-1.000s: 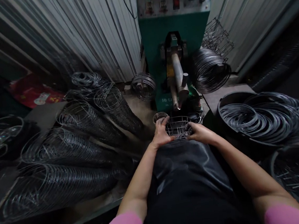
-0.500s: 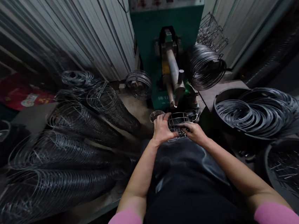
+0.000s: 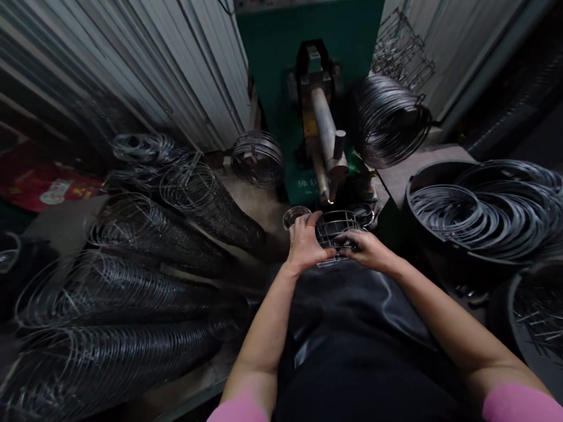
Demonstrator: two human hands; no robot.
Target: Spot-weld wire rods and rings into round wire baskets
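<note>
A small round wire basket (image 3: 336,218) is held just below the electrode tips of a green spot-welding machine (image 3: 311,26). My left hand (image 3: 305,245) grips its left side, thumb toward me and fingers on the far side. At the basket's right front, my right hand (image 3: 366,249) is closed with its darkened fingertips against the wires. Whether a separate small piece sits between those fingertips is hidden. The upper electrode arm (image 3: 323,117) slants down toward the basket, and a small bright spot shows at the tip.
Stacks of wire rings (image 3: 125,345) lie along the left. At right stand a black tub (image 3: 411,188) of flat metal rings and a bin (image 3: 507,308) of short wire pieces. Wire coils (image 3: 390,121) flank the machine. A ring-shaped part (image 3: 296,216) lies beside my left hand.
The camera view has shifted slightly. My right fingers have curled in a little at the front of the basket, while my left hand keeps its grip.
</note>
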